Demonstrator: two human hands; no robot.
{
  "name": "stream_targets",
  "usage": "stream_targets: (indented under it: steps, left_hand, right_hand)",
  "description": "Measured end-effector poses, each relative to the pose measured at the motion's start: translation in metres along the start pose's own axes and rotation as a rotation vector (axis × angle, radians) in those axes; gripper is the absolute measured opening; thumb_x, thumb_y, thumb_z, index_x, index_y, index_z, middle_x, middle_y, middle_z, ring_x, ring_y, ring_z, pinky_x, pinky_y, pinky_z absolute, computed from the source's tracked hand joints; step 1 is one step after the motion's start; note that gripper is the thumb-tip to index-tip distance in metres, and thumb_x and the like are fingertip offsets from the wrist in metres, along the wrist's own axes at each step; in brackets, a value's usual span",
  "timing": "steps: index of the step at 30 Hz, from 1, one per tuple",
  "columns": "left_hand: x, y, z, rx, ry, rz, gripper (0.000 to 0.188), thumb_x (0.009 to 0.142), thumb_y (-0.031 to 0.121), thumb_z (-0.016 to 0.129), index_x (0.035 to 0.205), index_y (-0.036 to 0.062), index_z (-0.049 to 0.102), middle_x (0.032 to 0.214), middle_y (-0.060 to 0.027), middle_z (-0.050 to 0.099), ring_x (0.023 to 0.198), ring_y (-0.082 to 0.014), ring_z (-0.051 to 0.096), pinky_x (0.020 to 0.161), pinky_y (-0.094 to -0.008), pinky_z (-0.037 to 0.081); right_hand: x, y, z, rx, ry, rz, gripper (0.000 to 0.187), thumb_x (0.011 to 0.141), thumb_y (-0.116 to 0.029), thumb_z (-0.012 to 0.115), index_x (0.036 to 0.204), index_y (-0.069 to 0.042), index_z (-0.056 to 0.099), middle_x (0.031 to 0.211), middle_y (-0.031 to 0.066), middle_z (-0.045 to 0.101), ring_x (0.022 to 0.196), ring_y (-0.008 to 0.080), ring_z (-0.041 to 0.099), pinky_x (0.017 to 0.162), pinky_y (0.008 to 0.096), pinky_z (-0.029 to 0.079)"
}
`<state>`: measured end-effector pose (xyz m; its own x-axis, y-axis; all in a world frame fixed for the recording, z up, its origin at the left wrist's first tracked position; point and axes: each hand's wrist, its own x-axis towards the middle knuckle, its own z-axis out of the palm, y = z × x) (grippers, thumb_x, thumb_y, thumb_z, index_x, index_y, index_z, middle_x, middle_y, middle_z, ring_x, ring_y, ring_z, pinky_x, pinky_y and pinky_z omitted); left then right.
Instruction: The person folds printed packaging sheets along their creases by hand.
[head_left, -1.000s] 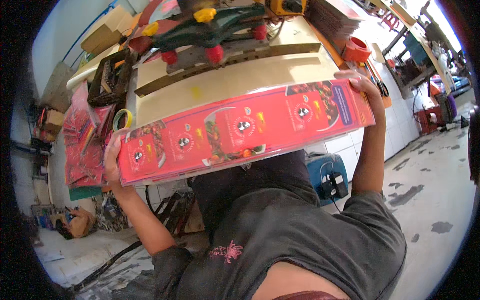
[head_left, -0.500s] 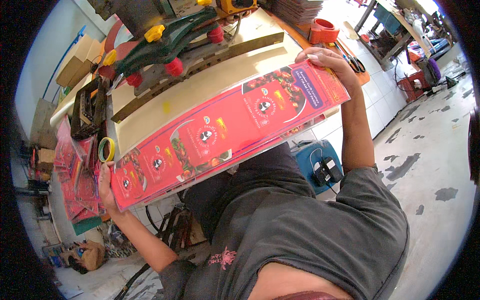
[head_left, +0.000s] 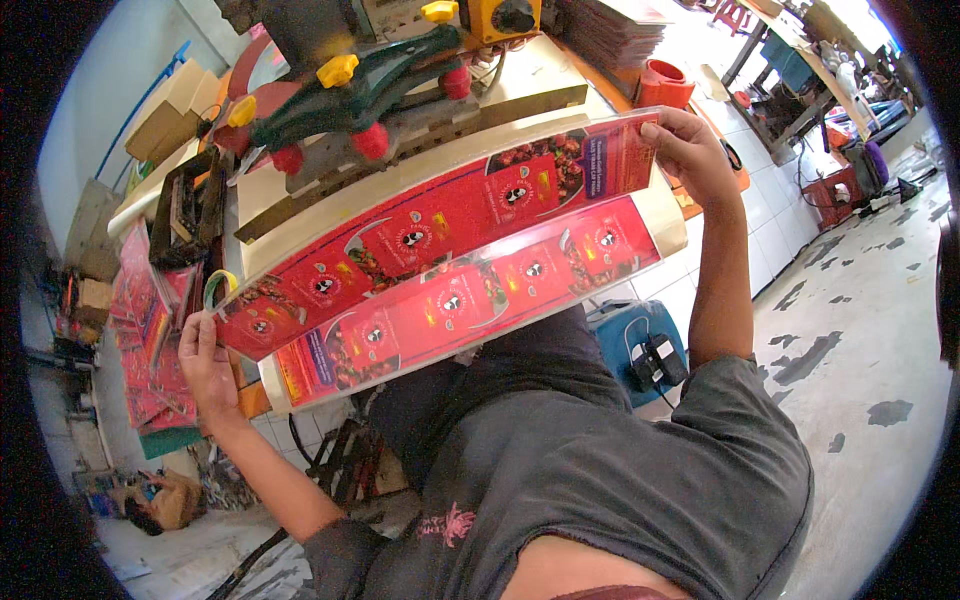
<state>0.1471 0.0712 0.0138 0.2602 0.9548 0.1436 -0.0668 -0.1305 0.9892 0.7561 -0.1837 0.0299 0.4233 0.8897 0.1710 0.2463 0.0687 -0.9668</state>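
In the head view, the right hand [head_left: 695, 165] pinches one end of a glossy red printed strip [head_left: 440, 240] before the metal bar [head_left: 410, 168]; the left hand [head_left: 210, 365] touches its other end, grip unclear. A second printed strip [head_left: 470, 295] shows farther from the bar. The first appears not yet laid down.

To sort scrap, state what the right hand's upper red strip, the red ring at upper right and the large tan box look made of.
Upper red strip: likely glossy plastic film or laminated print; its see-through margin and sheen suggest it. Red ring: probably plastic, possibly tape, from its even colour and soft shine. Large tan box: apparently matt cardboard, by its brown tone and flat panels.
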Motion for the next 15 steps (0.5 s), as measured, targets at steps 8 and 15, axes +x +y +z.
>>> stream_targets:
  steps: [8,15]
  left_hand:
    - [-0.009,-0.03,0.026,-0.412,-0.064,0.091,0.015,0.103,0.017,0.055,0.103,0.0047,0.063,0.113,-0.0103,0.066,0.106,-0.0201,0.061,0.1,-0.0376,0.047]
    - [-0.017,-0.045,0.02,0.235,0.031,0.218,0.012,0.098,0.014,0.063,0.101,0.0029,0.064,0.106,-0.0105,0.067,0.097,-0.0162,0.062,0.092,-0.0324,0.049]
  right_hand:
    - [-0.015,0.023,0.005,-0.032,0.005,-0.005,0.024,0.091,-0.022,0.072,0.095,0.002,0.071,0.074,0.0022,0.063,0.065,0.0094,0.061,0.06,0.024,0.049]
    - [-0.023,0.038,0.004,-0.069,-0.035,0.009,0.027,0.091,-0.026,0.073,0.094,0.002,0.071,0.081,0.0046,0.066,0.071,0.0117,0.063,0.065,0.0253,0.051]
